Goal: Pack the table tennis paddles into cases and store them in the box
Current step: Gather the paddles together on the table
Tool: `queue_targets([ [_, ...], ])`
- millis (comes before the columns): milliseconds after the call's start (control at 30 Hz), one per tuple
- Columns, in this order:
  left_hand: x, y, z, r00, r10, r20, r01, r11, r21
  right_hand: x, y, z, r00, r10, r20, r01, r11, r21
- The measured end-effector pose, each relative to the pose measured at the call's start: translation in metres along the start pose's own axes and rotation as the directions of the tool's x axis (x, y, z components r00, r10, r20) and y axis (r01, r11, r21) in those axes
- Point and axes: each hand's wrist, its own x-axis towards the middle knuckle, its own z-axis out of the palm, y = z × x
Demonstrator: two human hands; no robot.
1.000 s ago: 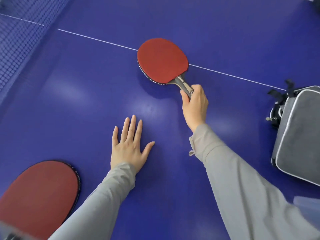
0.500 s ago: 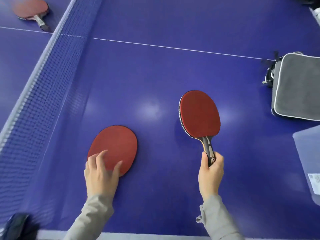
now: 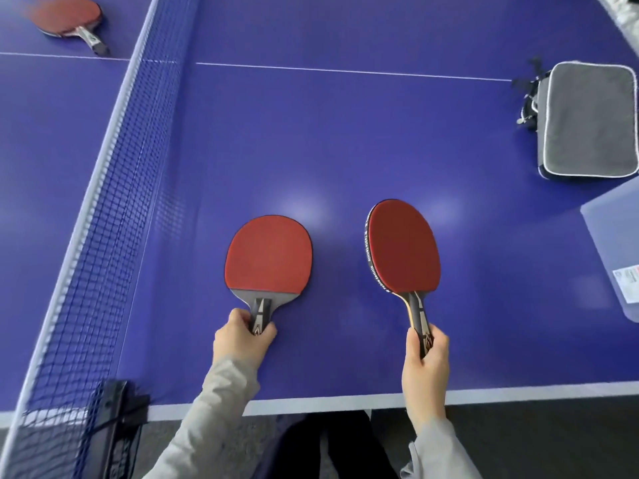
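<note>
The left hand was curled round the handle of the left paddle, whose red blade lay flat, or very nearly so, on the table. The right hand gripped the handle of the right paddle, which was tilted so that its lettered edge tape showed; whether its blade touched the table could not be told. The two paddles were side by side and apart, near the person's edge of the table.

A grey case lay zipped, as far as could be seen, at the far right. The box, pale and translucent, stood just on the near side of it at the frame's right edge. A third paddle lay beyond the net.

The step in hand looked like gathering the paddles for casing, so the task was probably at its start. To do it well, both paddles would need carrying over to the case by their handles, with fingers kept off the rubber. One hand would have to be freed to work the zip, so setting a paddle down beside the case first seemed wise. The blade should go in first and flat, so the rubber did not scrape the zip teeth.
</note>
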Motion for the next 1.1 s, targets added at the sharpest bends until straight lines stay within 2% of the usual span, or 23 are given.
queue_targets([
  [100, -0.007, 0.008, 0.012, 0.994, 0.015, 0.108, 0.018, 0.956, -0.294, -0.01, 0.005, -0.003, 0.999, 0.008, 0.038, -0.008, 1.0, 0.001],
  [233, -0.022, 0.022, 0.033, 0.998, 0.018, 0.066, 0.012, 0.903, -0.43, -0.017, 0.012, -0.009, 0.999, -0.001, 0.047, 0.001, 1.0, 0.0],
  [367, -0.047, 0.032, 0.061, 0.997, 0.068, 0.043, -0.041, 0.891, -0.452, -0.022, 0.01, -0.009, 0.999, -0.007, 0.044, 0.006, 1.0, 0.013],
  [567, -0.058, 0.04, 0.088, 0.993, 0.054, 0.105, -0.009, 0.921, -0.39, -0.029, 0.004, 0.009, 0.999, -0.029, 0.037, 0.03, 0.999, -0.028],
  [700, -0.056, 0.04, 0.089, 0.981, 0.103, 0.165, -0.041, 0.937, -0.346, -0.029, -0.002, 0.026, 0.998, -0.039, 0.047, 0.042, 0.996, -0.078],
  [800, -0.055, 0.036, 0.081, 0.935, 0.183, 0.303, -0.037, 0.901, -0.432, -0.03, -0.008, 0.038, 0.996, -0.059, 0.063, 0.064, 0.995, -0.08],
  [933, -0.053, 0.029, 0.069, 0.823, 0.315, 0.472, 0.075, 0.765, -0.64, -0.034, -0.017, 0.051, 0.991, -0.068, 0.112, 0.074, 0.996, -0.055],
  [1000, -0.052, 0.029, 0.066, 0.783, 0.36, 0.507, 0.082, 0.748, -0.658, -0.04, -0.019, 0.055, 0.984, -0.072, 0.163, 0.08, 0.996, -0.045],
  [1100, -0.05, 0.027, 0.067, 0.778, 0.361, 0.514, 0.094, 0.742, -0.664, -0.048, -0.021, 0.059, 0.977, -0.136, 0.162, 0.159, 0.977, -0.141],
])
